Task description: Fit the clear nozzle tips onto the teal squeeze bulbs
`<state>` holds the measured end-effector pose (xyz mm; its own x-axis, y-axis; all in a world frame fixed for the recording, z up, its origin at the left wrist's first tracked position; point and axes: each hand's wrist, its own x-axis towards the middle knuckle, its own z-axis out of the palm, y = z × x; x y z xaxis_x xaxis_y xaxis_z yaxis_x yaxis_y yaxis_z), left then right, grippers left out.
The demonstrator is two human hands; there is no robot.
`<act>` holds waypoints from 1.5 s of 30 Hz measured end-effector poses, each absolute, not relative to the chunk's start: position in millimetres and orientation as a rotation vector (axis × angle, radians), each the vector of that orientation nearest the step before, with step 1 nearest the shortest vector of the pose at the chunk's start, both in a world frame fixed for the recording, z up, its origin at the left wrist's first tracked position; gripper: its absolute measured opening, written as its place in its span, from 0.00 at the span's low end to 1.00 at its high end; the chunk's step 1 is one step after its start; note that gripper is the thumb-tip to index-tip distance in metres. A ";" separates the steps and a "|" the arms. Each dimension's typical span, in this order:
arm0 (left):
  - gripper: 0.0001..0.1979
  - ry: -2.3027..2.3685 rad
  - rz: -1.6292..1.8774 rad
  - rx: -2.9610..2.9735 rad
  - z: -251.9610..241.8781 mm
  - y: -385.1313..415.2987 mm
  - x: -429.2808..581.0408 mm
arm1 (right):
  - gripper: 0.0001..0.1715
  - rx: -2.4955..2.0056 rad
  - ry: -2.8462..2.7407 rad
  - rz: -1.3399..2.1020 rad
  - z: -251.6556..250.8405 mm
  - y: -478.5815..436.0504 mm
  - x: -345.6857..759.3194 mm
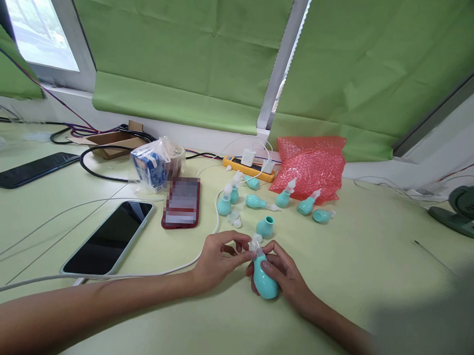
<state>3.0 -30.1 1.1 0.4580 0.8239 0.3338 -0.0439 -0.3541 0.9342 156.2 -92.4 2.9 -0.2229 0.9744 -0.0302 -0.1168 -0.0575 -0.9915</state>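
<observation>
My right hand (286, 271) is wrapped round the teal squeeze bulb of a nasal aspirator (266, 283), which I hold tilted over the table. At its upper end, my left hand (223, 255) pinches the clear nozzle (255, 244) between thumb and fingers. Just beyond my hands stands a teal bulb (265, 227) with an open neck and no nozzle. Several other teal aspirators, such as one upright aspirator (224, 204) and one lying aspirator (255, 201), are spread behind it. Small clear plastic pieces (234, 218) lie near them.
Left of my hands are a pale-edged phone (110, 240) and a red-cased phone (181, 202), with a white cable (158, 273) beside my left forearm. Farther back are a plastic-wrapped package (157, 163), a yellow power strip (249, 168) and pink bubble wrap (312, 167). A green fan (469, 203) stands right.
</observation>
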 end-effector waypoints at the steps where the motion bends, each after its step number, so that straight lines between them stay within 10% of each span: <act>1: 0.08 0.643 1.080 1.708 0.5 -29.1 2.9 | 0.14 -1.036 -1.253 1.473 2.5 -92.0 156.7; 45: 0.08 0.360 1.087 2.594 5.3 -12.0 -2.2 | 0.16 -1.160 -1.272 1.307 2.2 -90.4 154.9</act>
<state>-2.2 -12.0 5.3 0.6816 0.3424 0.6467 0.1110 -0.9219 0.3711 154.9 -90.4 2.2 -0.1081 0.9940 -0.0166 -0.0105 -0.0179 -0.9998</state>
